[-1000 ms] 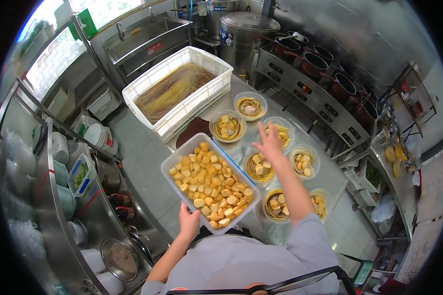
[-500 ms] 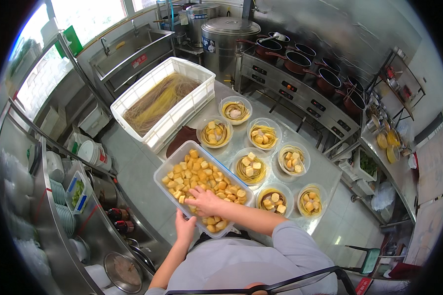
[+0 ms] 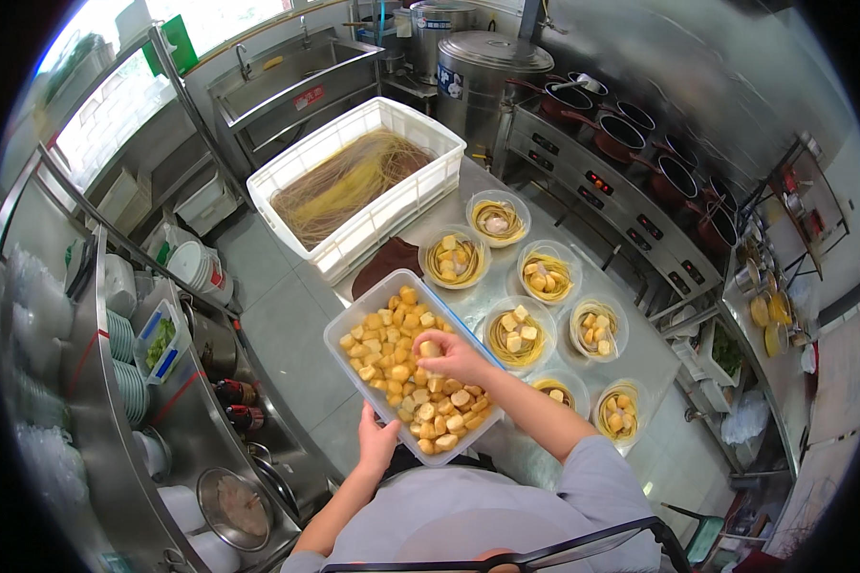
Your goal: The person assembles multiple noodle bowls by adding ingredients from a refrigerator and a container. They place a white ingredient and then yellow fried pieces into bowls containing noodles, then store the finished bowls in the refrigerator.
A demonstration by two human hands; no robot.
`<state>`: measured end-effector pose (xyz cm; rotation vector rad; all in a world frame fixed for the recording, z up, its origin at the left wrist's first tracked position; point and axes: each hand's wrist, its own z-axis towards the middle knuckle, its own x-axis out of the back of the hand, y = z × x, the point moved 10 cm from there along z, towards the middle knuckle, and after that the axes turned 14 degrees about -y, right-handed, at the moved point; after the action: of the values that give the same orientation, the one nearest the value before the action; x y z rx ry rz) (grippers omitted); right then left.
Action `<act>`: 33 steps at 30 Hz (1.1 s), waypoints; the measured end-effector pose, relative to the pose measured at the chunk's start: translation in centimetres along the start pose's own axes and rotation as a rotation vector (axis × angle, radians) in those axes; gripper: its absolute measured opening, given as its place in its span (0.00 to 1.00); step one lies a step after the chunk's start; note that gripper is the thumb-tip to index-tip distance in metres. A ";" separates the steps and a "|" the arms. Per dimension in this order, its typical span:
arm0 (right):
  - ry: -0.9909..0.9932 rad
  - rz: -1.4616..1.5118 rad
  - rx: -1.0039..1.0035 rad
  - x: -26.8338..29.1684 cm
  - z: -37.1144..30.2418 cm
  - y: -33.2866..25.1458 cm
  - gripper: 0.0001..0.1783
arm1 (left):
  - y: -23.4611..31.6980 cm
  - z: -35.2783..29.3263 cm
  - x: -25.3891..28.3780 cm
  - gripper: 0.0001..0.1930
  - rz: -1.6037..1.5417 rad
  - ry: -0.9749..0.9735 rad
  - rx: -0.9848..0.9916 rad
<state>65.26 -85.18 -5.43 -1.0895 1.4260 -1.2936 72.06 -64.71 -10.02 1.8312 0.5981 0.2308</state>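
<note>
A clear plastic tub (image 3: 346, 336) full of golden fried tofu cubes (image 3: 389, 355) sits in front of me at the near left edge of the steel table. My left hand (image 3: 377, 439) grips the tub's near left side from outside. Over the cubes, my right hand (image 3: 454, 357) pinches a fried tofu cube (image 3: 430, 350) between thumb and fingers. To the right stand several clear round bowls of coiled noodles, such as one bowl (image 3: 519, 332) topped with pale cubes. My right forearm partly covers the nearest bowl (image 3: 556, 390).
Behind the tub stands a white crate (image 3: 301, 234) of long dry noodles, with a dark brown cloth (image 3: 384, 267) beside it. Beyond the table are a stove (image 3: 597, 191) with several dark pots and a tall steel stockpot (image 3: 492, 81). A steel shelf with stacked plates (image 3: 129, 392) runs along my left.
My right hand has risen from among the cubes and now holds one. The view has turned, so the tub and bowls appear shifted to the right. My left hand stays on the tub.
</note>
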 end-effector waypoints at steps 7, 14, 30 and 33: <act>0.457 -0.145 0.225 16.5 2.0 -11.7 0.10 | 0.1 0.0 -0.2 0.35 -0.089 0.005 -0.055; 0.955 -0.837 -0.146 35.5 3.8 -4.0 0.24 | 0.0 -0.3 -0.5 0.35 -0.105 0.027 0.045; 0.890 -0.805 -0.305 40.9 5.3 -0.4 0.17 | -0.4 -0.2 -0.5 0.34 -0.135 0.027 0.050; 0.860 -0.813 -0.291 39.8 6.0 -0.6 0.19 | -0.3 -0.2 -0.1 0.34 -0.066 0.016 0.055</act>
<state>62.72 -125.31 -7.42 -1.4741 1.9039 -2.3886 71.84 -64.56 -10.19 1.8610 0.6808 0.1866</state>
